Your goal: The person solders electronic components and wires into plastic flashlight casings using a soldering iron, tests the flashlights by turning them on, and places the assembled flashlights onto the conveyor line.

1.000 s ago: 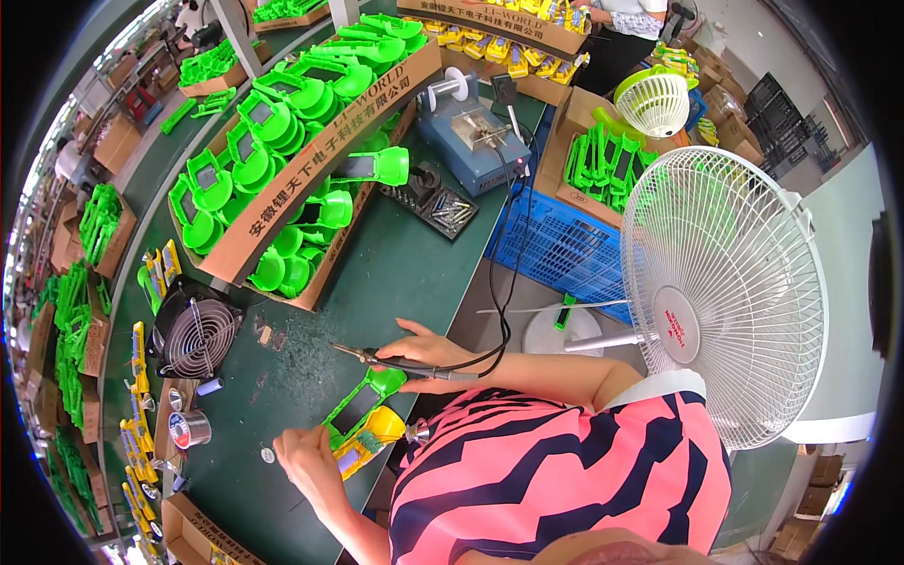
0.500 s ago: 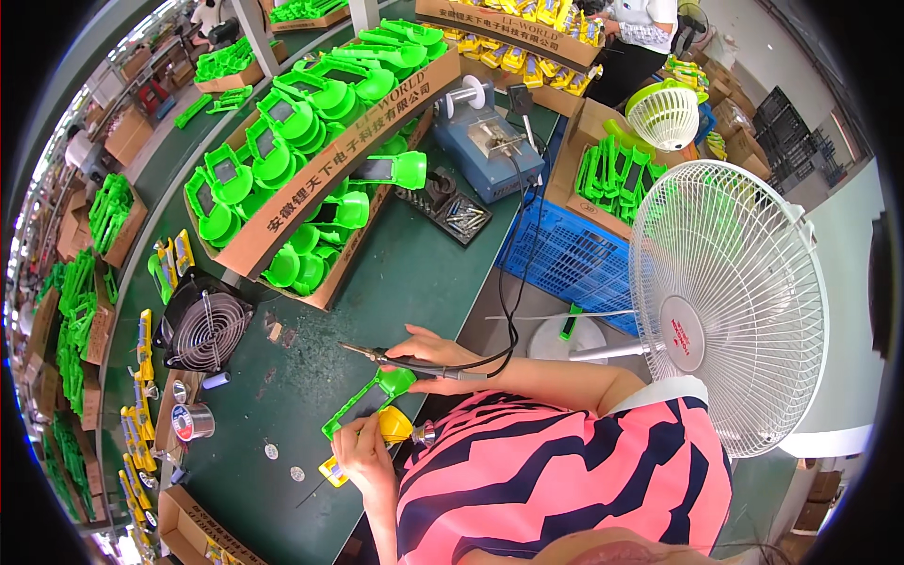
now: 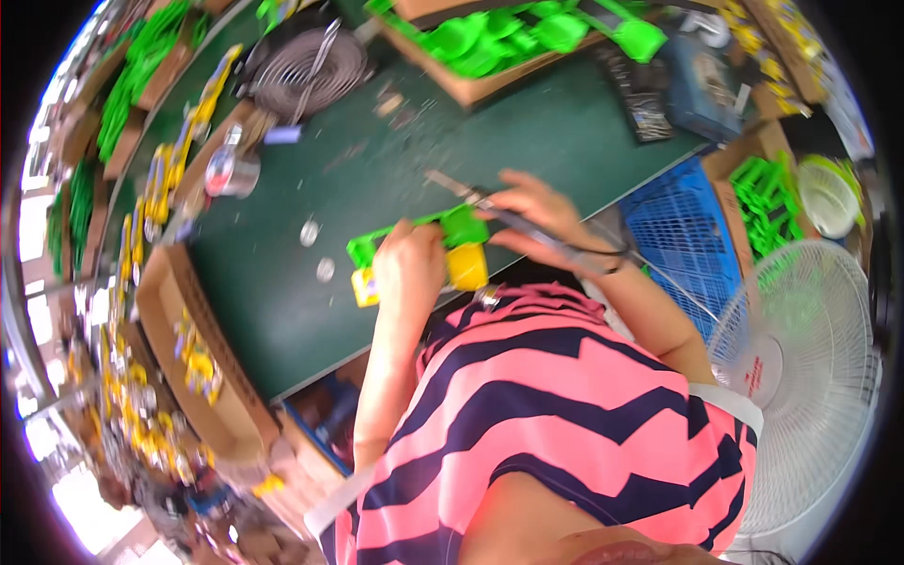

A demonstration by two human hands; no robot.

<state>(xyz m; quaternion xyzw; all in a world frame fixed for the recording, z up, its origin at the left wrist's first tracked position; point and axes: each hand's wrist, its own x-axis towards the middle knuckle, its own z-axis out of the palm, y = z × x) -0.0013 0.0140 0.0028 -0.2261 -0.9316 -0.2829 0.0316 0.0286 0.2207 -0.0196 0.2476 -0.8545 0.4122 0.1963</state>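
My right hand is closed round a soldering iron; its thin tip points up and left above the table. A dark cord trails from the handle's rear along my right forearm. My left hand is closed over a green plastic housing and a yellow plastic part, held side by side near the table's front edge. My left fingers cover the middle of both pieces. The green housing's right end lies just below the iron and beside my right hand. Motion blur hides finer detail.
A solder spool and a round-grilled fan stand at the left. Cartons hold green housings at the back and yellow parts at lower left. A blue crate and a white fan are at the right.
The view has swung, so the table and boxes appear shifted and turned. Both hands keep their holds; the left hand now covers more of the green housing's middle.
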